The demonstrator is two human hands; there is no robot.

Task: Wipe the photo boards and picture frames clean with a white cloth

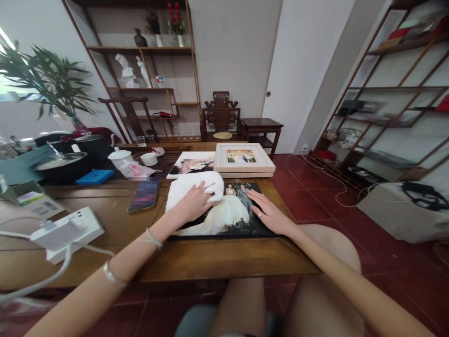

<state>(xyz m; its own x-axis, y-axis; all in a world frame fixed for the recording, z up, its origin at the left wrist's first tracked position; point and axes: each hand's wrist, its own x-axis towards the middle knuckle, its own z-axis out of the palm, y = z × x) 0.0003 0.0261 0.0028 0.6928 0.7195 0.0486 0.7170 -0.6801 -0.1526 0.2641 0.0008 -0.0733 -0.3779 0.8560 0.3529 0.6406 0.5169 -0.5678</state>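
Observation:
A large wedding photo print (228,217) lies on the wooden table in front of me, showing a couple and a long pale gown. My left hand (197,202) holds a fluffy white cloth (182,185), which covers the upper left part of the print. Some of its fingers curl into the cloth, so their tips are partly hidden. On the print's right side rests my right hand (271,213), fingers stretched out and touching the dark surface, with nothing in it.
Behind the print are a white picture frame (245,161) and another photo (192,161). A phone (143,194), blue box (94,177), white power strip (75,231) with cables, cups and a lidded pan (61,161) stand left. The table's edge (231,267) is near my legs.

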